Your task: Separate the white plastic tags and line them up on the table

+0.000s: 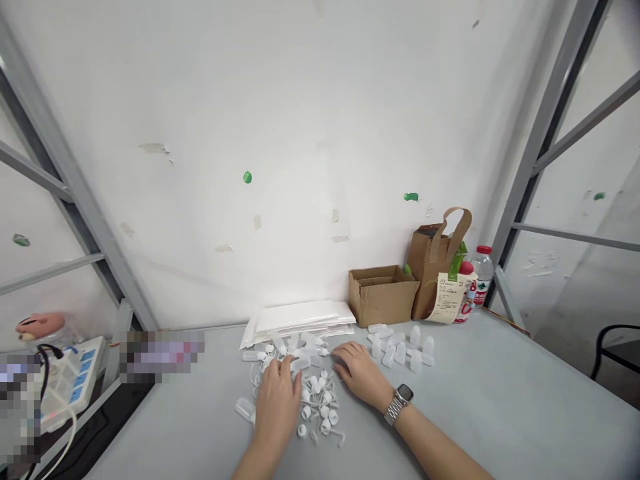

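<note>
My left hand (279, 399) rests on the grey table, its fingers bent and a little apart at the near edge of a pile of small translucent plastic bottles (301, 364). Its fingertips are partly hidden, but nothing shows in its grasp. To the right, my right hand (361, 375), with a watch (399, 402) on the wrist, lies palm down with fingers stretched toward the pile. Between the hands are scattered white caps with thin bent tubes (324, 412). One bottle (245, 409) lies left of my left hand. More bottles (401, 353), some upright, some lying, are beyond my right hand.
White flat packets (305, 316) are stacked against the wall. An open cardboard box (384, 303), a brown paper bag (425, 277) with a receipt (446, 298) and red-capped bottles (483, 270) stand at the back right. A power strip (83, 383) with cables is at the left.
</note>
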`<action>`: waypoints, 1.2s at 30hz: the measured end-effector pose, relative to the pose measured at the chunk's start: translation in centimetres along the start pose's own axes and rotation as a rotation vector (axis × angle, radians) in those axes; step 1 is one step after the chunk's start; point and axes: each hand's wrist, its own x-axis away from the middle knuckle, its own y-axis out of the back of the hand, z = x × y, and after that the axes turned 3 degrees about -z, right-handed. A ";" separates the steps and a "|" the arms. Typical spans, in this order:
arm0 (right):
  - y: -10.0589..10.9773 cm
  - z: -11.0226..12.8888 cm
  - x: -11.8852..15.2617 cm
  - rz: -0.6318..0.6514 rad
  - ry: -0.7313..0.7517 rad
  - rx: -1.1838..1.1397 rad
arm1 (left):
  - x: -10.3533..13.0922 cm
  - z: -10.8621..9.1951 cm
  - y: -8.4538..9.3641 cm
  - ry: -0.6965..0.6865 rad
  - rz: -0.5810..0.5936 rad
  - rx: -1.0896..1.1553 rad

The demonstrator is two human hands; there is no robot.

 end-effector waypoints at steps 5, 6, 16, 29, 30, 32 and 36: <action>0.5 0.2 0.1 -0.018 -0.040 0.019 | 0.0 0.3 -0.3 -0.028 -0.008 -0.045; 0.5 0.2 0.2 -0.023 -0.049 0.021 | 0.0 0.4 -0.4 -0.033 0.000 -0.059; -0.1 -0.1 0.3 -0.042 -0.079 0.032 | -0.6 0.1 0.2 -0.039 0.148 -0.076; 0.3 1.1 0.7 -0.120 -0.003 0.013 | -0.7 0.1 0.2 -0.029 0.142 -0.044; 0.3 1.1 0.7 -0.121 0.002 0.014 | -0.7 0.1 0.2 -0.030 0.141 -0.047; 0.3 1.2 0.8 -0.120 0.009 0.016 | -0.7 0.2 0.2 -0.033 0.138 -0.040; 0.7 1.3 0.7 -0.124 0.007 0.007 | -0.7 0.3 0.0 -0.058 0.119 0.025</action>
